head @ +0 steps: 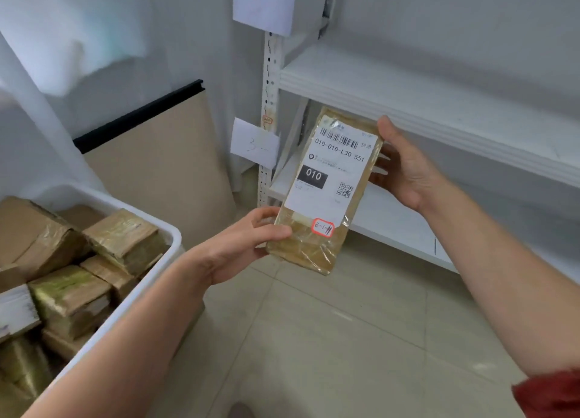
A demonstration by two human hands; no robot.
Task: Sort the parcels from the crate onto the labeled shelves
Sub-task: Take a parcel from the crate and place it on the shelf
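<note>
I hold a flat taped brown parcel [317,251] upright in front of the white shelves. It carries a white shipping label reading 010 and a small red-edged sticker near its bottom. My left hand [248,242] pinches its lower left edge, thumb on the front. My right hand [405,163] grips its upper right edge, fingers behind it. The white crate [147,220] at the lower left holds several taped brown parcels [125,238]. An upper shelf [408,94] and a lower shelf [389,216] stand behind the parcel.
Paper shelf labels hang on the shelf upright: one [265,3] at the top, one [254,143] reading 3- lower down. A brown board with a black top edge [163,154] leans on the wall between crate and shelves. Tiled floor [329,339] lies below.
</note>
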